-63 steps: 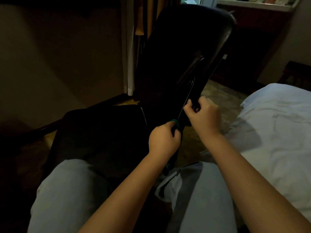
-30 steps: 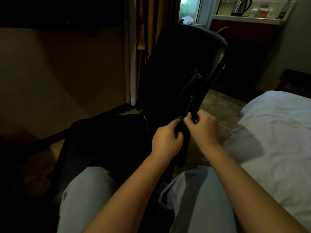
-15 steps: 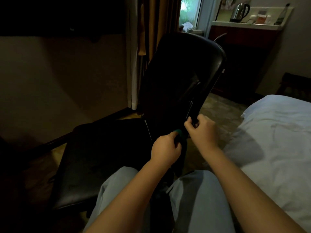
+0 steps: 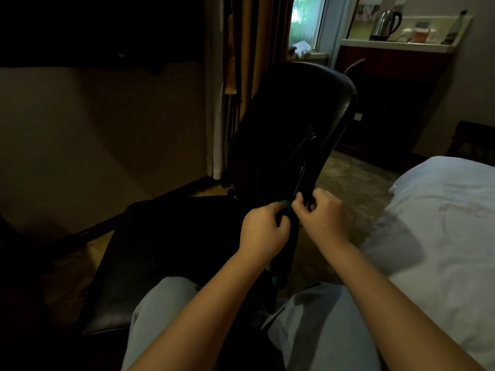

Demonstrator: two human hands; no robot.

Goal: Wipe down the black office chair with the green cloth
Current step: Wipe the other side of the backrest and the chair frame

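Seemingly mid-wipe, the left hand [image 4: 263,230] is bunching the green cloth [image 4: 285,203] in curled fingers at the lower edge of the backrest [image 4: 294,124] of the black office chair [image 4: 171,245], while the right hand [image 4: 321,218] is gripping that edge with curled fingers, so the next move is probably calling for a stroke upward.

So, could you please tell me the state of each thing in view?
black office chair: standing, held at the lower edge of its backrest.
green cloth: bunched, tail hanging down.
left hand: gripping the green cloth.
right hand: fingers curled, apparently pinching the backrest edge.
kettle: upright, lid closed.
curtain: drawn aside, window partly uncovered.
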